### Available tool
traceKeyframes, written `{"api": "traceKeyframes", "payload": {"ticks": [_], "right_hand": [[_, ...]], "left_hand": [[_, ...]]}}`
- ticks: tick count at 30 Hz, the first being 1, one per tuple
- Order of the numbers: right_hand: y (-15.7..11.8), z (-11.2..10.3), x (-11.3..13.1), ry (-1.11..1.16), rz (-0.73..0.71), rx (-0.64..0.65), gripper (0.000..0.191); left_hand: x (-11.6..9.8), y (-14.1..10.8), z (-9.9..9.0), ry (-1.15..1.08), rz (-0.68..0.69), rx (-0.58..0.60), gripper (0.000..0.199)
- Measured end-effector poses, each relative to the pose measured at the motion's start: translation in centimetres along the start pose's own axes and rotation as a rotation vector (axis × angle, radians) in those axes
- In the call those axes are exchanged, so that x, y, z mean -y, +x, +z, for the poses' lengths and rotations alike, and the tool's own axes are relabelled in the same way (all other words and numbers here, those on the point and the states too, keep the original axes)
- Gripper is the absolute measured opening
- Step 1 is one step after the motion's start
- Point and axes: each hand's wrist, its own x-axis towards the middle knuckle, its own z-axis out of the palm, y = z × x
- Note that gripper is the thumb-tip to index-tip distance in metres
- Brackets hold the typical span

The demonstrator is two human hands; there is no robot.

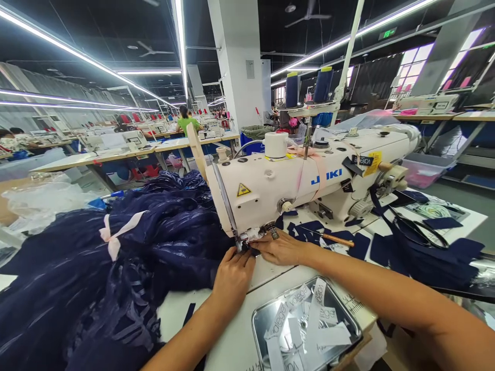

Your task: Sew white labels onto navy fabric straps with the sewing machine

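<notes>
At the needle end of a white sewing machine (266,183), my left hand (234,275) presses curled fingers on navy fabric (185,252) just in front of the presser foot (238,245). From the right, my right hand (280,248) reaches under the machine head, its fingers drawn together on a small dark edge of the cloth beside the foot. Both hands' fingertips are partly hidden by the machine and the fabric. The bulk of the navy cloth lies heaped to the left, with a pale pink tie (118,234) knotted round one part.
A metal tray (255,330) of printed white labels sits in front of my right forearm. Navy scraps (359,246), a wooden-handled tool (338,239) and black-handled scissors (425,234) lie to the right. Thread cones (323,86) stand behind the machine. A person in green (187,122) sits farther back.
</notes>
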Motion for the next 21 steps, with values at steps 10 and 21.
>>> {"api": "traceKeyframes", "payload": {"ticks": [10, 21], "right_hand": [[-1.3, -0.8, 1.3, 0.126, -0.016, 0.045, 0.033], [-1.2, 0.0, 1.9, -0.005, 0.002, 0.022, 0.036]], "left_hand": [[3.0, -1.7, -1.2, -0.198, 0.051, 0.137, 0.035], [2.5, -2.0, -1.1, -0.152, 0.006, 0.185, 0.046]]}}
